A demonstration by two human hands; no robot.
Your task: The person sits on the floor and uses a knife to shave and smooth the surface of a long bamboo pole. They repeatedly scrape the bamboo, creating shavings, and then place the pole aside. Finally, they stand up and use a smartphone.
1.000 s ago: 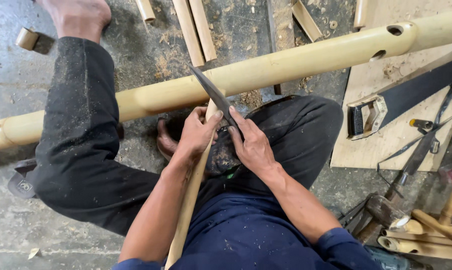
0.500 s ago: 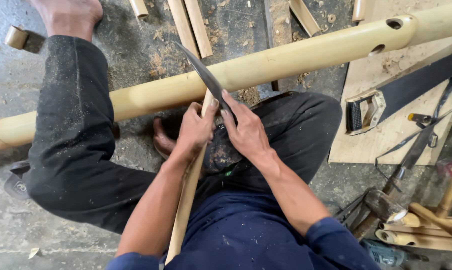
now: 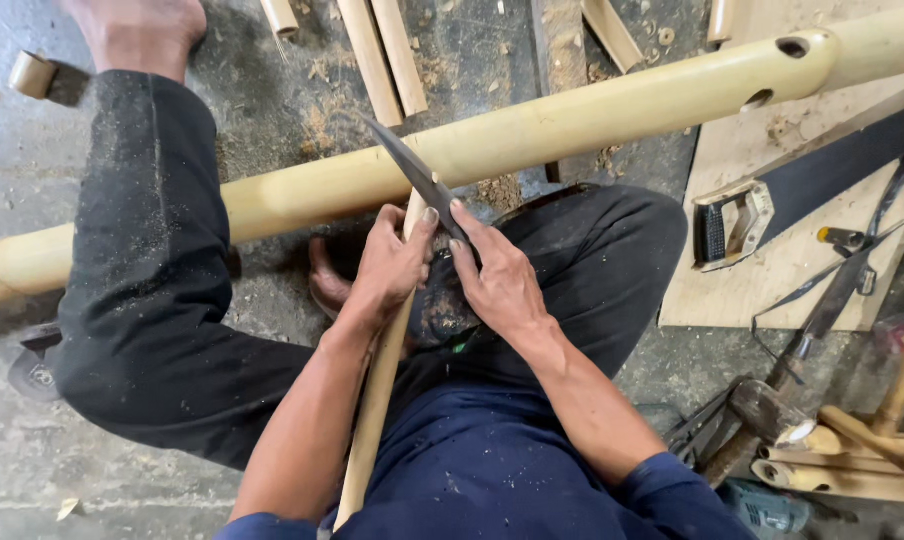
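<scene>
My left hand [image 3: 390,262] grips a thin pale bamboo strip [image 3: 372,412] that runs down past my chest. My right hand [image 3: 497,278] holds a dark knife [image 3: 412,170], its blade pointing up and left, its edge against the strip's upper end. Both hands sit close together above my lap. A long thick bamboo pole [image 3: 532,130] lies across the floor just beyond the hands, with holes near its right end. My left leg in dark trousers [image 3: 142,290] crosses over the pole.
A handsaw [image 3: 772,210] lies on a plywood sheet [image 3: 762,290] at right. A hammer [image 3: 772,410] and short bamboo pieces [image 3: 852,460] sit at lower right. Cut bamboo slats [image 3: 382,55] lie on the sawdust-covered concrete floor beyond the pole.
The hands and knife have stayed on the strip's top end, with only a small shift of the blade up along it. The view moved slightly.
</scene>
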